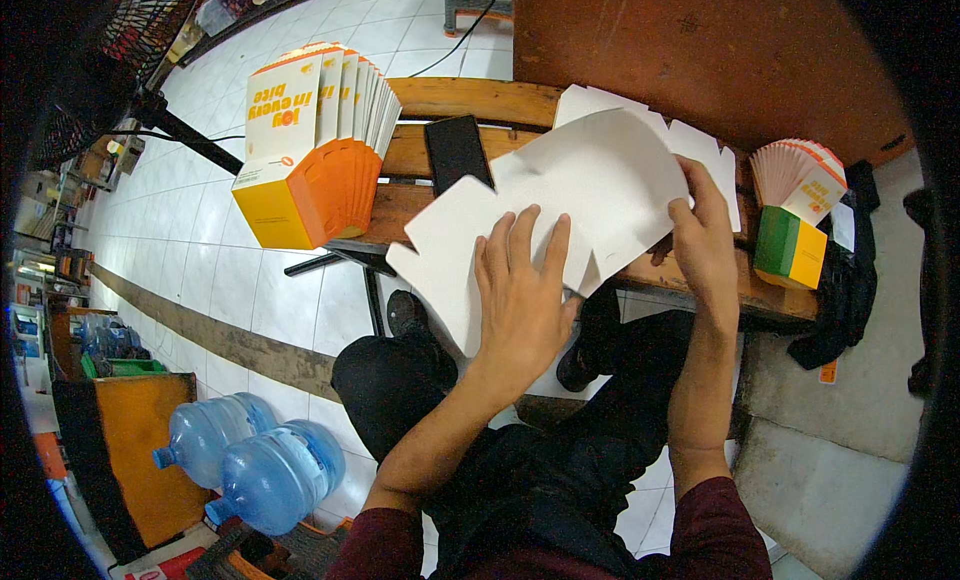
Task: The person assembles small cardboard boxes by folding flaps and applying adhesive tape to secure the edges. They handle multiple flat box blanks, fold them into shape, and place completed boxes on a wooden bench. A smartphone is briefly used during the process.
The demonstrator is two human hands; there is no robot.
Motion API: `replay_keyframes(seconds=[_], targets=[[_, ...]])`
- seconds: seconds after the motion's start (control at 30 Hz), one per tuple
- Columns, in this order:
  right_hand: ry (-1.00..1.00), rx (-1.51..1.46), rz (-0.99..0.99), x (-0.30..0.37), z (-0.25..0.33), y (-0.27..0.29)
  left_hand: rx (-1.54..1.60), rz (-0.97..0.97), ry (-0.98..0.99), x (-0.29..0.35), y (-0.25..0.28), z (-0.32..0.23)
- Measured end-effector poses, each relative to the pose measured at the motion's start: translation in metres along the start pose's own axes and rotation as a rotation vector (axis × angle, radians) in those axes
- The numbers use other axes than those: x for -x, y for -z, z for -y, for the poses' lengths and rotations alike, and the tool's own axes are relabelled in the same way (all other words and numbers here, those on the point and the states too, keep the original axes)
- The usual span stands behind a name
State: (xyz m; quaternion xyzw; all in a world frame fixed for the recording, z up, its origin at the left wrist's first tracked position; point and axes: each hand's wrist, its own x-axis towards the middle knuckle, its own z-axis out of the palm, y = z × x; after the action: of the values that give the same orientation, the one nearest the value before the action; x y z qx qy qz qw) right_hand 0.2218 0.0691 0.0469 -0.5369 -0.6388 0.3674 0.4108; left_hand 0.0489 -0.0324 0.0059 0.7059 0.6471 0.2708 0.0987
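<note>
A flat white carton blank (600, 170) with cut tabs lies across the bench in front of me, its plain side up. My left hand (525, 300) rests flat on the blank's near left part with its fingers stretched apart. At the far right edge, which curls upward, my right hand (705, 235) pinches the card between thumb and fingers. More white blanks (708, 160) lie partly hidden behind this one. On the left stands a fanned row of nested white, orange and yellow cartons (285, 195). A second nested stack, of green, yellow and white cartons (790, 248), sits at the bench's right end.
The slatted wooden bench (480, 102) holds a black phone (458, 152). A brown board (690, 50) rises behind it. Dark cloth (845, 290) hangs at the right end. Two blue water jugs (280, 475) lie on the tiled floor at lower left. A fan (110, 70) stands far left.
</note>
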Motion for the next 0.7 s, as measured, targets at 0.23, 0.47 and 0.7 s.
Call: replay_keyframes(seconds=[0.23,0.47,0.7], targets=[[-0.126,0.357,0.047,-0.013,-0.01,0.016,0.032,-0.077,-0.095,-0.003,-0.018,0.01],[0.508,0.766,-0.186,0.003,-0.009,-0.001,0.195,-0.103,-0.074,-0.01,0.0,0.033],[0.562,0.565,0.354,0.027,0.005,-0.021,0.287,-0.004,-0.019,-0.015,0.022,0.044]])
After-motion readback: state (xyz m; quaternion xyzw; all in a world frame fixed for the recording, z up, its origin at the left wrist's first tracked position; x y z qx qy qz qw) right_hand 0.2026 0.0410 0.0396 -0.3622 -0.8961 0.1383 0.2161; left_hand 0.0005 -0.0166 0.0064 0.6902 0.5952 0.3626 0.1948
